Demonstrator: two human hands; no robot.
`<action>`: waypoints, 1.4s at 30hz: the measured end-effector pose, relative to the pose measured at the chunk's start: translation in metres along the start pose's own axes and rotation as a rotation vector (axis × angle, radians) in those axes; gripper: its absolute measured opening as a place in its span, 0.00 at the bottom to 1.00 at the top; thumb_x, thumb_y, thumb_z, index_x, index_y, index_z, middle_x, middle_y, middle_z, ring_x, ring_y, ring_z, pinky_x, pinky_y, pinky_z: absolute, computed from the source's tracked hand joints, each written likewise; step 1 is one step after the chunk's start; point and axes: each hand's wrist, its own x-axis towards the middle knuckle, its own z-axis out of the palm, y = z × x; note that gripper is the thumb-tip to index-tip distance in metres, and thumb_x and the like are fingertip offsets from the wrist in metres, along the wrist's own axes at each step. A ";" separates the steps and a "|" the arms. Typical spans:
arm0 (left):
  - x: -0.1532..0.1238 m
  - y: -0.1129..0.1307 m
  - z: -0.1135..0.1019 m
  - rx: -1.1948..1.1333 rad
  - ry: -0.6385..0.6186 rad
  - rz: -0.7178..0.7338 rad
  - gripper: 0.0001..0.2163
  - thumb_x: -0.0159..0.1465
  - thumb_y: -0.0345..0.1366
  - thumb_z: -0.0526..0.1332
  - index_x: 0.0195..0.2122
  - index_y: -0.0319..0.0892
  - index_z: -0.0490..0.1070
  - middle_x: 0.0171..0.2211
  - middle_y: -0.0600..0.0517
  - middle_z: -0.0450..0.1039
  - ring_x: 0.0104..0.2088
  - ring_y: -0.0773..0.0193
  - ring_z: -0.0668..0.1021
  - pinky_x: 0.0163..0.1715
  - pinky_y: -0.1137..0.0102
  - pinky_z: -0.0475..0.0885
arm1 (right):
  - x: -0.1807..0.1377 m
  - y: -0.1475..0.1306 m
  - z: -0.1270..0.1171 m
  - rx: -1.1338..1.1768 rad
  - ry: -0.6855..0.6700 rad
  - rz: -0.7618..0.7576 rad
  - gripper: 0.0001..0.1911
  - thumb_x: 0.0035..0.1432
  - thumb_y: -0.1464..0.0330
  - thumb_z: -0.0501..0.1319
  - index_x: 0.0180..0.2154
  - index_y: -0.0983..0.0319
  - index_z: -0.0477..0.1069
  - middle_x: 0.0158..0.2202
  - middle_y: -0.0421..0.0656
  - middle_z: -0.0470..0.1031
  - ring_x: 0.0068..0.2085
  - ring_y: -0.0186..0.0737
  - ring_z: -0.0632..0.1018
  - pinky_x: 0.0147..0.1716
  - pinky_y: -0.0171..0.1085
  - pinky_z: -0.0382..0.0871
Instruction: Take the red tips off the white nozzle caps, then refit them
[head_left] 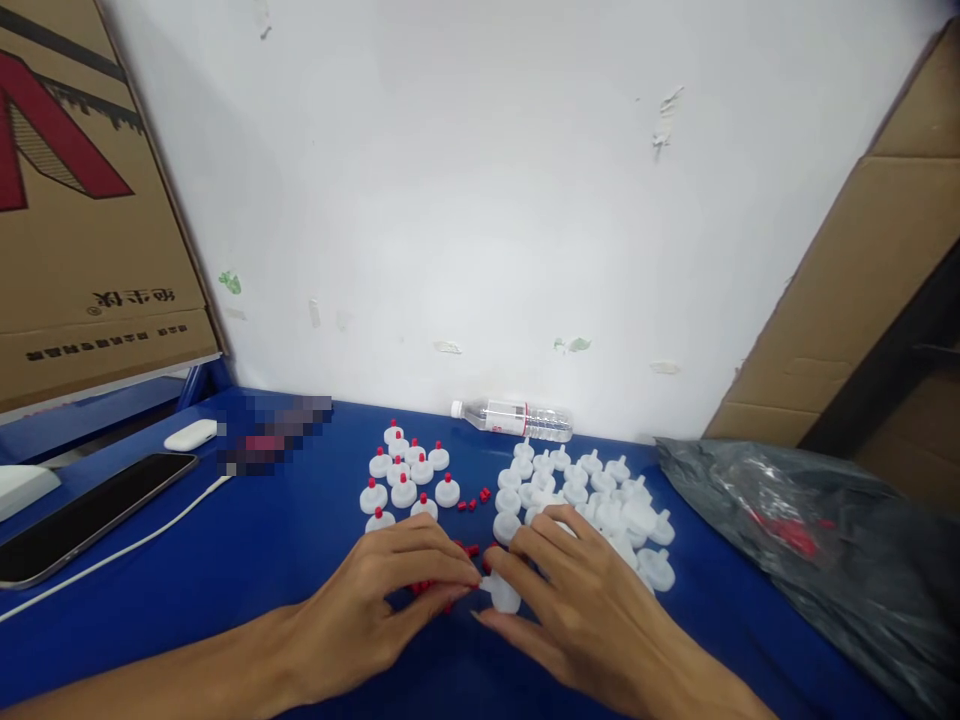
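My right hand (581, 600) grips a white plastic cap (501, 592) low on the blue table (262, 560). My left hand (390, 595) meets it from the left, fingers pinched at the cap over a scatter of small red plugs (471, 504). Behind my left hand stands a cluster of white caps with red plugs fitted (405, 475). Behind my right hand lies a pile of plain white caps (592, 490).
A clear water bottle (514, 418) lies against the white wall. A black plastic bag (817, 550) sits at the right. A dark phone (82, 515), white cable and white charger (191, 434) lie at the left. Cardboard boxes (82, 200) flank both sides.
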 end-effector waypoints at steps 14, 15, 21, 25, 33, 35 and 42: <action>-0.001 -0.015 -0.006 0.138 -0.041 0.202 0.12 0.73 0.24 0.56 0.51 0.41 0.76 0.36 0.47 0.82 0.35 0.62 0.80 0.35 0.69 0.75 | 0.005 -0.007 0.005 0.009 0.124 -0.053 0.18 0.75 0.62 0.53 0.48 0.70 0.72 0.37 0.47 0.81 0.35 0.39 0.81 0.39 0.39 0.75; -0.001 -0.016 -0.006 0.122 -0.041 0.217 0.12 0.73 0.24 0.56 0.50 0.41 0.76 0.35 0.47 0.82 0.34 0.62 0.80 0.35 0.69 0.75 | 0.005 -0.008 0.005 0.012 0.136 -0.065 0.17 0.74 0.62 0.55 0.49 0.71 0.72 0.37 0.48 0.81 0.35 0.39 0.81 0.39 0.39 0.76; -0.003 -0.013 -0.006 0.074 -0.075 0.242 0.13 0.70 0.22 0.57 0.49 0.42 0.77 0.33 0.47 0.83 0.32 0.60 0.80 0.32 0.66 0.73 | 0.002 -0.012 -0.001 0.035 0.143 -0.101 0.15 0.73 0.66 0.58 0.51 0.71 0.73 0.40 0.49 0.82 0.38 0.42 0.81 0.41 0.41 0.77; -0.005 -0.009 -0.005 0.053 -0.101 0.187 0.13 0.67 0.21 0.58 0.44 0.43 0.78 0.33 0.48 0.84 0.31 0.61 0.80 0.32 0.66 0.73 | 0.002 -0.015 -0.001 0.049 0.146 -0.105 0.13 0.72 0.67 0.58 0.49 0.71 0.74 0.40 0.50 0.82 0.38 0.42 0.81 0.42 0.42 0.77; -0.007 -0.012 -0.002 -0.060 -0.074 0.168 0.13 0.69 0.23 0.59 0.48 0.44 0.79 0.33 0.49 0.85 0.31 0.61 0.82 0.34 0.66 0.75 | 0.004 -0.020 -0.004 0.031 0.205 -0.116 0.11 0.72 0.70 0.58 0.46 0.71 0.75 0.38 0.49 0.82 0.35 0.43 0.81 0.40 0.43 0.77; -0.007 -0.011 -0.002 -0.061 -0.103 0.152 0.13 0.70 0.23 0.57 0.46 0.43 0.79 0.33 0.49 0.85 0.31 0.61 0.82 0.35 0.65 0.75 | 0.004 -0.021 -0.005 0.019 0.203 -0.118 0.11 0.72 0.70 0.57 0.46 0.70 0.75 0.38 0.48 0.82 0.35 0.42 0.81 0.40 0.42 0.77; 0.003 0.001 -0.005 0.007 0.077 0.161 0.11 0.70 0.26 0.59 0.45 0.45 0.79 0.32 0.49 0.84 0.28 0.63 0.81 0.29 0.68 0.73 | 0.003 -0.017 0.004 0.011 0.287 -0.076 0.21 0.68 0.59 0.64 0.48 0.73 0.74 0.38 0.51 0.83 0.36 0.43 0.82 0.39 0.41 0.77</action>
